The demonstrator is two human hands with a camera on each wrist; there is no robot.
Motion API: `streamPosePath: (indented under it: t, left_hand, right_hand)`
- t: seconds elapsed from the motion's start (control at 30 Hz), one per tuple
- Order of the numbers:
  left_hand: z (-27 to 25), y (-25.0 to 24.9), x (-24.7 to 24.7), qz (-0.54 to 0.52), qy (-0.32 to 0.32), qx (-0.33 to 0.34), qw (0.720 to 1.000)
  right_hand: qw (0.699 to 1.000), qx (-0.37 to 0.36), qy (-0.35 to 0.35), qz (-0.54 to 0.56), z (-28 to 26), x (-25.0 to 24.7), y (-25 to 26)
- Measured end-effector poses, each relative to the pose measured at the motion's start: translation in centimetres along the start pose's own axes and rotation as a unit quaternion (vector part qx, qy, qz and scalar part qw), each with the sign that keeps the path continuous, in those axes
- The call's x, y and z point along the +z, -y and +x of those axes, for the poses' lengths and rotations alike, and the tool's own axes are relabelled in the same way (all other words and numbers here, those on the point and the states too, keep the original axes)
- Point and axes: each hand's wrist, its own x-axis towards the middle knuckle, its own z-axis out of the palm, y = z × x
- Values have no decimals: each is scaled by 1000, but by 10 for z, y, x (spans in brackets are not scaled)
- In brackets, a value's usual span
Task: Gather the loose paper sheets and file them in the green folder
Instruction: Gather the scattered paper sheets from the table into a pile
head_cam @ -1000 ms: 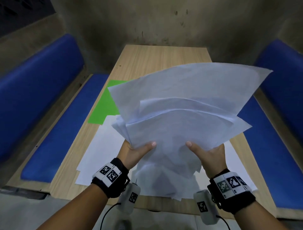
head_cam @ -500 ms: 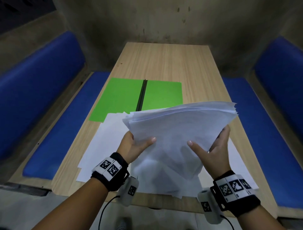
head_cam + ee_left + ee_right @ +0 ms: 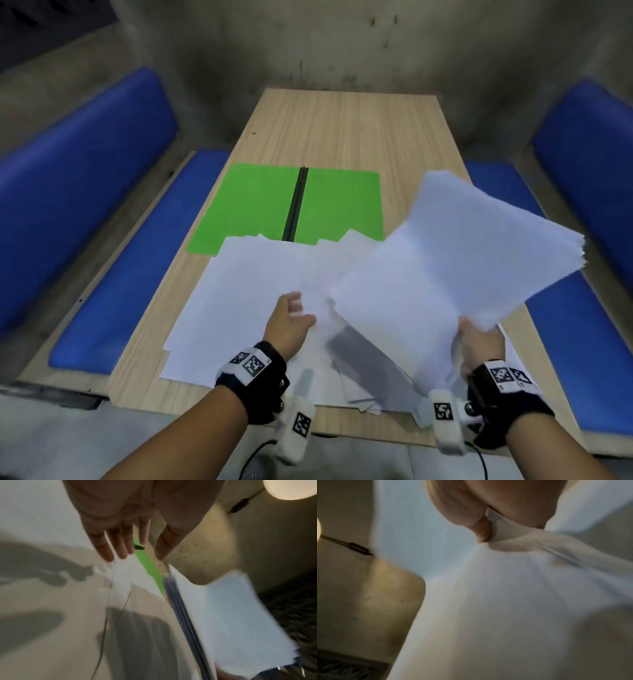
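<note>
The green folder (image 3: 260, 205) lies open on the wooden table (image 3: 342, 130), a black spine down its middle. My right hand (image 3: 479, 342) grips a stack of white sheets (image 3: 445, 274) by its near corner and holds it tilted above the table's right side. In the right wrist view the thumb pinches that stack (image 3: 488, 588). My left hand (image 3: 291, 318) is open, fingers straight, just above the loose sheets (image 3: 246, 291) spread on the near half of the table. In the left wrist view the fingers (image 3: 120, 545) point at the folder (image 3: 149, 566), with the held stack (image 3: 231, 615) to the right.
Blue padded benches (image 3: 113, 274) (image 3: 582, 325) run along both long sides of the table. A stained concrete wall (image 3: 325, 44) closes the far end. The loose sheets overlap the folder's near edge.
My left hand has let go of the stack and dropped toward the sheets on the table. The right hand alone has swung the stack to the right, uncovering the folder.
</note>
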Motion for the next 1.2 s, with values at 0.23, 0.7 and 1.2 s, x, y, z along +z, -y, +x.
streamPosePath:
  t: [0.23, 0.7, 1.2]
  left_hand:
    - [-10, 34, 39, -120, 44, -224, 966]
    - [-13, 24, 66, 27, 99, -118, 988]
    - [8, 46, -46, -152, -142, -134, 969]
  right_hand:
    - [989, 141, 21, -50, 20, -10, -53]
    - [985, 159, 31, -67, 25, -6, -60]
    - [981, 146, 85, -100, 87, -16, -141]
